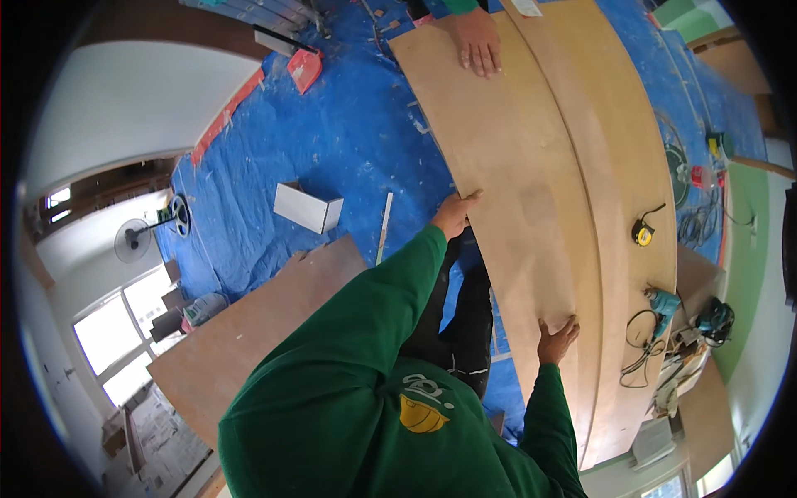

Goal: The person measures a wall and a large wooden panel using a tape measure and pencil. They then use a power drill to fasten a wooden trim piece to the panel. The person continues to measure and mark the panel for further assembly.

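Note:
A long light-brown plywood panel [498, 158] stretches away from me, lying on a wider wooden sheet [631, 108]. My left hand [453, 214] grips the panel's left edge, with the thumb on top and the other fingers partly hidden at the edge. Nearer to me, my right hand [557, 339] rests on the panel's face, its thumb and fingers apart. At the far end, another person's hand [479, 43] is laid flat on the same panel.
On the wooden sheet's right side are a yellow tape measure [642, 232] and a corded teal drill [662, 305]. Blue sheeting [332, 141] covers the floor, with a white box-like piece [307, 207], a red dustpan [305, 70] and another board [257, 340] at left.

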Motion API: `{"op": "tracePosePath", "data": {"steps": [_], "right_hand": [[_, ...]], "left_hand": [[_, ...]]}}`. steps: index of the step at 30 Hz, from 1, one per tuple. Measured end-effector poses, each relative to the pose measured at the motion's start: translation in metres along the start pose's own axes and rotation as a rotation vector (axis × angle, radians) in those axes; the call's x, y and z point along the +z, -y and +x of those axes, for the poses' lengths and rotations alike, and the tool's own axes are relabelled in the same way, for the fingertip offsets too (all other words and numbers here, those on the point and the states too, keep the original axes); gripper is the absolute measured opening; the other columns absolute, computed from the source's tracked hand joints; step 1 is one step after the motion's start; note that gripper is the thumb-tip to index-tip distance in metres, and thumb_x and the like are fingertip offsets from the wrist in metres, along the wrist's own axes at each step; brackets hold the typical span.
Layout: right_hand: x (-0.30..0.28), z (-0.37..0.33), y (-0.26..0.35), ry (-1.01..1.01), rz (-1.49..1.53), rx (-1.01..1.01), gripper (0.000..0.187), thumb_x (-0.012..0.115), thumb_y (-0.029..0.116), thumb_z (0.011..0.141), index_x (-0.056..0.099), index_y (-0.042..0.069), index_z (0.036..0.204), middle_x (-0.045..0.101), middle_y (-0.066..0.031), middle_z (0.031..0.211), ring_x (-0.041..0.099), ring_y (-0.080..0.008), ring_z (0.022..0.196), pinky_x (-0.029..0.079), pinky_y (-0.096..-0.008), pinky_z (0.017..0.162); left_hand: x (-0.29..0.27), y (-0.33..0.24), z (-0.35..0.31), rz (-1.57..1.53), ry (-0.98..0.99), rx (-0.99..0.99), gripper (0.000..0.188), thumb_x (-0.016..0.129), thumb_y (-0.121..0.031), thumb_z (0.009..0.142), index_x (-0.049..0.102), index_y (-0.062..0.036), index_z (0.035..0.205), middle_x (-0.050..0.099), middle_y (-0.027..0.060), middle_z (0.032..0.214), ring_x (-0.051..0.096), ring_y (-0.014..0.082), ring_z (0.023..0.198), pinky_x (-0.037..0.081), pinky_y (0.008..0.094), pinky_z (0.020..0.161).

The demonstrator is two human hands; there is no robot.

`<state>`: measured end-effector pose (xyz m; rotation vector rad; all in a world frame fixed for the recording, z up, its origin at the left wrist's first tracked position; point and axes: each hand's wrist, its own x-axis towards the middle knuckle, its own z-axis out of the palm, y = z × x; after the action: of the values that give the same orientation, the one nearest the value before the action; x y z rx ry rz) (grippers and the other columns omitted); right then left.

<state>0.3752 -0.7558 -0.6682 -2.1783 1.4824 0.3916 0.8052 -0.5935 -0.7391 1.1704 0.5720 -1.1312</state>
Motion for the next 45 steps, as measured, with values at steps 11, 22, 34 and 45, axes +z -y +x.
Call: {"op": "tracePosePath", "data": {"steps": [11, 22, 34, 45], "right_hand": [[-0.001, -0.001, 0.002, 0.025, -0.06, -0.028, 0.108, 0.083, 0.043, 0.09, 0.022, -0.004, 0.165, 0.024, -0.0418, 0.162, 0.023, -0.0578, 0.153, 0.029, -0.0619, 0.125], [0.001, -0.001, -0.002, 0.052, -0.117, -0.031, 0.109, 0.079, 0.048, 0.093, 0.017, -0.003, 0.167, 0.022, -0.0413, 0.164, 0.021, -0.0582, 0.154, 0.027, -0.063, 0.126], [0.003, 0.0, -0.001, 0.036, -0.147, -0.073, 0.11, 0.078, 0.049, 0.094, 0.017, -0.008, 0.165, 0.026, -0.0427, 0.159, 0.025, -0.0583, 0.151, 0.028, -0.0612, 0.125], [0.002, 0.003, -0.002, 0.089, -0.208, -0.046, 0.109, 0.077, 0.048, 0.095, 0.013, -0.009, 0.164, 0.02, -0.0425, 0.164, 0.02, -0.0593, 0.153, 0.023, -0.0645, 0.127]], "left_hand": [[0.0, 0.004, 0.003, -0.013, -0.013, 0.042, 0.053, 0.078, -0.032, 0.1, 0.062, -0.0035, 0.142, 0.069, 0.0116, 0.137, 0.066, 0.0273, 0.126, 0.055, 0.0502, 0.103], [-0.005, 0.009, 0.01, 0.054, -0.009, 0.053, 0.054, 0.075, -0.031, 0.102, 0.058, -0.0046, 0.146, 0.067, 0.0111, 0.141, 0.064, 0.0264, 0.129, 0.054, 0.048, 0.104], [-0.006, 0.008, 0.011, 0.083, -0.051, 0.054, 0.053, 0.081, -0.039, 0.096, 0.069, -0.0051, 0.136, 0.072, 0.0104, 0.132, 0.068, 0.0257, 0.12, 0.055, 0.0453, 0.097], [-0.015, 0.013, -0.008, 0.56, -0.182, 0.275, 0.047, 0.076, -0.041, 0.1, 0.066, -0.0034, 0.126, 0.075, 0.0098, 0.111, 0.071, 0.021, 0.091, 0.056, 0.039, 0.073]]}}
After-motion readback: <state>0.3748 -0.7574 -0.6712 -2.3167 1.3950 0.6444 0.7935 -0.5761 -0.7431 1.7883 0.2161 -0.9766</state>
